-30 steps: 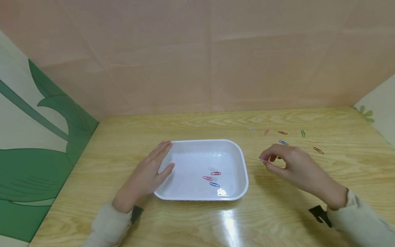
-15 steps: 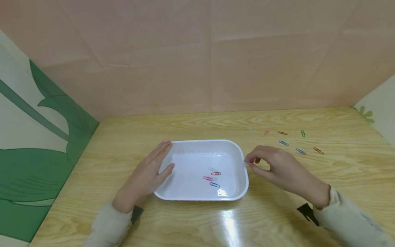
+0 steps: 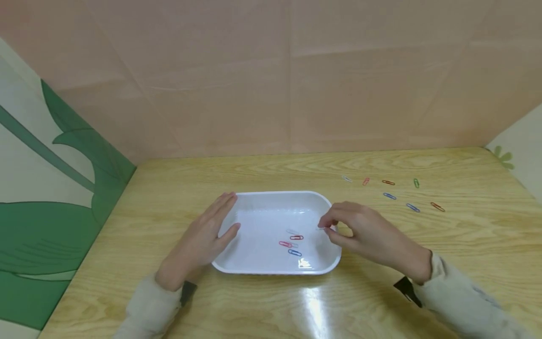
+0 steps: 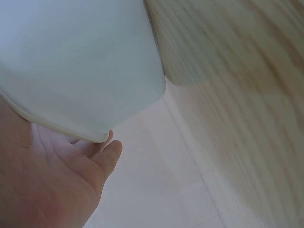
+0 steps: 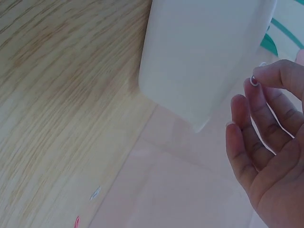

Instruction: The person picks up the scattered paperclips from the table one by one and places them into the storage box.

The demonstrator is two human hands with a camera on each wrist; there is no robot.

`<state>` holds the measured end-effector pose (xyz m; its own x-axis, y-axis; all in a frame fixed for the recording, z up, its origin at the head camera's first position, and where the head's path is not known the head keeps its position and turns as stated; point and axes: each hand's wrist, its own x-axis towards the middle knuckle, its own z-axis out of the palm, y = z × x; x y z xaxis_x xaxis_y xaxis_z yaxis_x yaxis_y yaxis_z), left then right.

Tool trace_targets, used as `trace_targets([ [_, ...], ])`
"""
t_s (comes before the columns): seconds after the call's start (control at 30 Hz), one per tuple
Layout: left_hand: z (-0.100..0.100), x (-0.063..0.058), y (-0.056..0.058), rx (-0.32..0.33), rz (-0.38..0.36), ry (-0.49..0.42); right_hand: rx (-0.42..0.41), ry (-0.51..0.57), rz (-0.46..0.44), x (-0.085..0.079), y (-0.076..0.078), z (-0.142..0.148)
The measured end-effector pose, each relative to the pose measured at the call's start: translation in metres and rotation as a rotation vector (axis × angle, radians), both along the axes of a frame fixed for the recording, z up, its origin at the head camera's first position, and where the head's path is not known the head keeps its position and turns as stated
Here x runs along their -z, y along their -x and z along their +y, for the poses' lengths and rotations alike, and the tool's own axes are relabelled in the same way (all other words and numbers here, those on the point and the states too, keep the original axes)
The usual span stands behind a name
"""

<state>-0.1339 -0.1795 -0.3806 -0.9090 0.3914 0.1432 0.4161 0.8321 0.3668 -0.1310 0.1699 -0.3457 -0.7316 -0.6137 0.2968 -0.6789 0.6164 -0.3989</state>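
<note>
My right hand (image 3: 362,230) pinches a white paper clip (image 3: 321,228) between thumb and fingertips, over the right side of a white tray (image 3: 271,272). In the right wrist view the clip's looped end (image 5: 254,81) pokes out below the thumb tip. My left hand (image 3: 203,235) rests on the tray's left rim with fingers straight; the left wrist view shows its palm (image 4: 52,175) against the rim from below. Inside the tray lie several paper clips: a red one (image 3: 297,238), a pink one (image 3: 285,244), a blue one (image 3: 294,253) and pale ones (image 3: 292,231).
On the wooden table (image 3: 262,306), right of the tray, several paper clips lie spread out: white (image 3: 346,179), pink (image 3: 366,181), red (image 3: 388,182), green (image 3: 417,183) and blue (image 3: 413,207) among them. A pinkish covered wall (image 3: 288,94) rises behind the table's back edge.
My right hand has moved left with the white paper clip, from beside the tray to over its inside, uncovering a blue paper clip on the table. The left hand stays at the rim.
</note>
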Motion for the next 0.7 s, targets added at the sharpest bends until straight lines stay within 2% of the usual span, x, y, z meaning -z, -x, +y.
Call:
trace_targets([
  [0.2,0.000,0.000,0.000,0.007,0.000,-0.001,-0.025,-0.008,-0.055,0.001,0.001,-0.008],
  [0.7,-0.001,0.001,0.001,0.016,0.009,-0.011,-0.101,-0.034,-0.050,0.013,0.007,-0.023],
])
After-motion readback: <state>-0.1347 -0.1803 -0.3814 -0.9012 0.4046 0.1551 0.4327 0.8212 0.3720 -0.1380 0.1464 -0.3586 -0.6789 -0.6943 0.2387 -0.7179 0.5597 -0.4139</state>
